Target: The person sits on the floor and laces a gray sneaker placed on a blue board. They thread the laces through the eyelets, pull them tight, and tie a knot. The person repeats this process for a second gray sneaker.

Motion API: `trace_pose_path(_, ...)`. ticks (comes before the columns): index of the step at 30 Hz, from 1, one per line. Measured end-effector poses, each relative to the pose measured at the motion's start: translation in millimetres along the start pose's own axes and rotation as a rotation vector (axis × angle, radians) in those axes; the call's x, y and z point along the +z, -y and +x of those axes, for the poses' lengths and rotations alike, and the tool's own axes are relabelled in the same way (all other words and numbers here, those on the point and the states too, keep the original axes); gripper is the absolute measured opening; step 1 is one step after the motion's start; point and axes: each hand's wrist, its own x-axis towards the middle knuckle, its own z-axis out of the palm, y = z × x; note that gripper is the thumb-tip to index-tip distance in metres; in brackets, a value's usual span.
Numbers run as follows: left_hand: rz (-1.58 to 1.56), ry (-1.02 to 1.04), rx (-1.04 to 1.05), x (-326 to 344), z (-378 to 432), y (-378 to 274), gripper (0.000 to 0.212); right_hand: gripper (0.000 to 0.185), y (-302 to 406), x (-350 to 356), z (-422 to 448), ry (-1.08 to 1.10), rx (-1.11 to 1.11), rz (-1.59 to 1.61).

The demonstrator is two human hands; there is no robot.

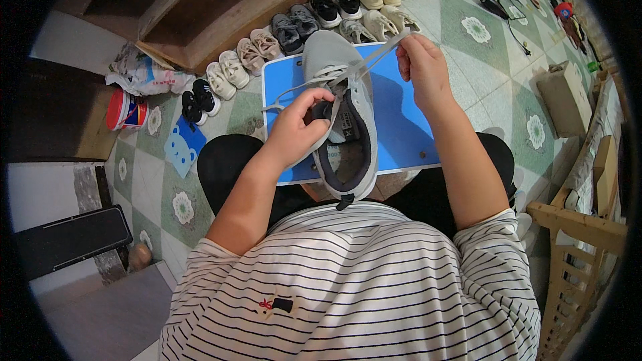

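A grey sneaker (368, 110) rests on a small blue board-like table (401, 125) over my lap, its toe pointing away from me and its heel near my shirt. My right hand (426, 62) pinches a pale flat shoelace (378, 52) and holds it taut, up and to the right of the shoe. At the shoe's opening, my left hand (303, 127) has thumb and forefinger around a stretch of lace beside the tongue. Another loose lace end trails over the left side of the table. The dark lining and a printed insole label show inside the shoe.
Several pairs of shoes (288, 25) line the floor along a wooden shelf (200, 14). To the left are a red-and-white bucket (118, 110), a plastic bag (145, 72) and a blue bear-shaped item (183, 147). A beige box (564, 97) and a wooden frame (577, 223) stand at right.
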Motion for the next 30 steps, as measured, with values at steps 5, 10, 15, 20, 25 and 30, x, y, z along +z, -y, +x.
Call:
trace_pose_path(5, 0.026, 0.0, 0.063, -2.0, 2.0, 3.5, 0.037, 0.026, -5.6, 20.2, -15.4, 0.231, 0.248, -0.308)
trace_pose_path(10, 0.013, 0.043, 0.012, -4.4, 0.3, 0.8, 0.042, 0.023, -16.6, 22.2, -20.3, 0.307, 0.05, -0.307)
trace_pose_path(15, -0.016, 0.012, 0.07, -2.0, 1.8, 0.8, 0.038, 0.022, 4.3, -5.6, 4.8, -0.046, -0.033, 0.112)
trace_pose_path(20, -0.024, 0.013, 0.057, -2.2, 3.1, 5.9, 0.038, 0.037, -9.1, 13.1, -12.6, 0.239, 0.2, -0.337)
trace_pose_path(25, -0.015, 0.003, 0.069, -1.6, 1.8, 4.0, 0.038, 0.038, -28.8, 18.3, -14.8, 0.268, 0.045, -0.367)
trace_pose_path(30, 0.032, -0.009, 0.117, -0.5, 0.6, 4.4, 0.038, 0.038, 2.7, -20.3, 9.9, 0.002, -0.152, 0.025)
